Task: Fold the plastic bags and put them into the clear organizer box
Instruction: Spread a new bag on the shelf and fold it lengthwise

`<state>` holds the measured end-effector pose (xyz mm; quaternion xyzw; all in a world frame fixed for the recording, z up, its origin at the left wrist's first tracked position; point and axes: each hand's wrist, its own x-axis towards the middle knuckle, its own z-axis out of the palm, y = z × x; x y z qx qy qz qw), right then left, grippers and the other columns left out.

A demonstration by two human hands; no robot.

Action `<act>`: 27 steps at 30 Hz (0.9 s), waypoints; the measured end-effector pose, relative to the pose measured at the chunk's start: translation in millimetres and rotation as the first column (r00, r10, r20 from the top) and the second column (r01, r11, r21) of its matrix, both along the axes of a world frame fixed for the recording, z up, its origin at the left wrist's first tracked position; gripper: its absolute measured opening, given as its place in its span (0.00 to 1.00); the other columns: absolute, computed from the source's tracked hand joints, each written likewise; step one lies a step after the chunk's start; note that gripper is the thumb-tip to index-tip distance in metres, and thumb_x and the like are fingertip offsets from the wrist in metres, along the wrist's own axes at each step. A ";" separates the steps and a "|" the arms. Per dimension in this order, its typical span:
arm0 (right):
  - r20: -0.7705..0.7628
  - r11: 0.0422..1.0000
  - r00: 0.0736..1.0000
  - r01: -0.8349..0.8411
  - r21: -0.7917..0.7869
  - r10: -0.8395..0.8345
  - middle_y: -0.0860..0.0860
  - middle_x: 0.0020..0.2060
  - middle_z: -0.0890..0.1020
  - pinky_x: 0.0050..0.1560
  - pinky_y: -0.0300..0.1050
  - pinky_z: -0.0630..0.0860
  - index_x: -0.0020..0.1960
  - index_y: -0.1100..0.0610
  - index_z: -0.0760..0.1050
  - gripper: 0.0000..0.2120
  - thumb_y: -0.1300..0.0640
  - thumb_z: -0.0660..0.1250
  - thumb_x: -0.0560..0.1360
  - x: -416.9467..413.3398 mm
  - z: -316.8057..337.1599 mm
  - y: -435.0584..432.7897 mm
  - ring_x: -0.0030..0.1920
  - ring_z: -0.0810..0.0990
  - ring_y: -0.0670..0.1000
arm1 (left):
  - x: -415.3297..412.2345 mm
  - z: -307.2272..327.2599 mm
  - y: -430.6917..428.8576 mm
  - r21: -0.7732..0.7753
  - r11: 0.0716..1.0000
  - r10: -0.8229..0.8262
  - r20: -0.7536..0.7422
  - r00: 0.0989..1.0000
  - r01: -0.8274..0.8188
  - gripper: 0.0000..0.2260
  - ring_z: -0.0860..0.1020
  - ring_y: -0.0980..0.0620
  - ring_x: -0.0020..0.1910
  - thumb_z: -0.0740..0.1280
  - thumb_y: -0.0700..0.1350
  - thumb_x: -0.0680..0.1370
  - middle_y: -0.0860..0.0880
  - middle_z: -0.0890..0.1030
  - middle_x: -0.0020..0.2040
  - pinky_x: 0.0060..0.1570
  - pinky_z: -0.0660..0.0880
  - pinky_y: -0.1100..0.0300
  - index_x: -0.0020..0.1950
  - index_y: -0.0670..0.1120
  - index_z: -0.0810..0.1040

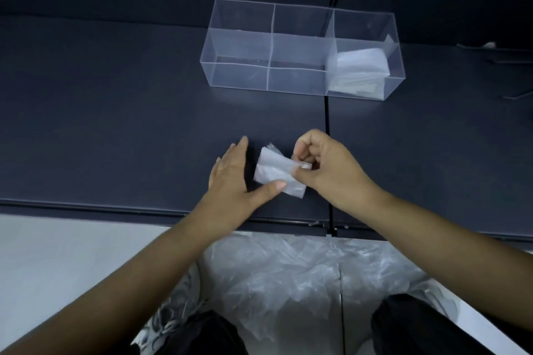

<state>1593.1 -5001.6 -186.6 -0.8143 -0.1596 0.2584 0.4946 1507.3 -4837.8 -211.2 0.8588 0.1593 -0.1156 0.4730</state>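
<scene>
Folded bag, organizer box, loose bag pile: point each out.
folded bag (273,172), head view, its middle panel
organizer box (239,75), head view, front wall, left compartment
loose bag pile (288,274), head view, crumpled centre

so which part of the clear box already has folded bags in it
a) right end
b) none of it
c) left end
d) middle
a: the folded bags lie in the right-end section of the clear organizer box, while its left and middle sections show only the dark surface through them.
</scene>
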 end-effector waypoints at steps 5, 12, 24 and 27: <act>-0.096 0.978 0.984 -0.133 0.161 0.150 0.45 0.37 0.80 0.41 0.35 0.73 0.49 0.53 0.72 0.14 0.66 0.72 0.71 0.2 17.1 -19.0 0.38 0.75 0.44 | 16.6 29.7 0.4 -0.453 0.891 -0.001 -0.050 0.999 -0.022 0.23 0.79 0.61 0.51 0.74 0.56 0.66 0.55 0.83 0.52 0.51 0.74 0.67 0.59 0.51 0.79; -0.188 0.983 0.977 0.126 0.136 -0.099 0.50 0.32 0.82 0.41 0.36 0.74 0.38 0.62 0.78 0.05 0.63 0.71 0.72 25.1 15.0 -38.4 0.34 0.78 0.44 | 30.4 27.0 -24.0 -0.448 0.871 0.266 0.089 0.960 -0.200 0.05 0.78 0.57 0.35 0.74 0.44 0.72 0.48 0.83 0.36 0.39 0.75 0.65 0.38 0.45 0.83; 0.030 0.893 0.893 0.447 0.055 -0.449 0.49 0.36 0.78 0.27 0.31 0.70 0.49 0.58 0.78 0.11 0.54 0.74 0.71 168.4 49.1 5.6 0.31 0.74 0.42 | 16.2 -22.3 4.0 0.403 0.913 -0.086 0.346 0.934 -0.065 0.07 0.74 0.52 0.57 0.69 0.47 0.77 0.53 0.79 0.55 0.58 0.66 0.62 0.54 0.49 0.80; 0.115 0.900 0.902 0.427 -0.092 -0.416 0.53 0.47 0.81 0.47 0.37 0.75 0.48 0.59 0.78 0.12 0.53 0.75 0.70 174.1 32.2 36.2 0.47 0.79 0.51 | 11.0 -28.7 4.8 0.645 0.759 -0.281 0.203 0.938 0.088 0.22 0.68 0.46 0.70 0.60 0.56 0.79 0.47 0.72 0.69 0.69 0.60 0.52 0.67 0.45 0.74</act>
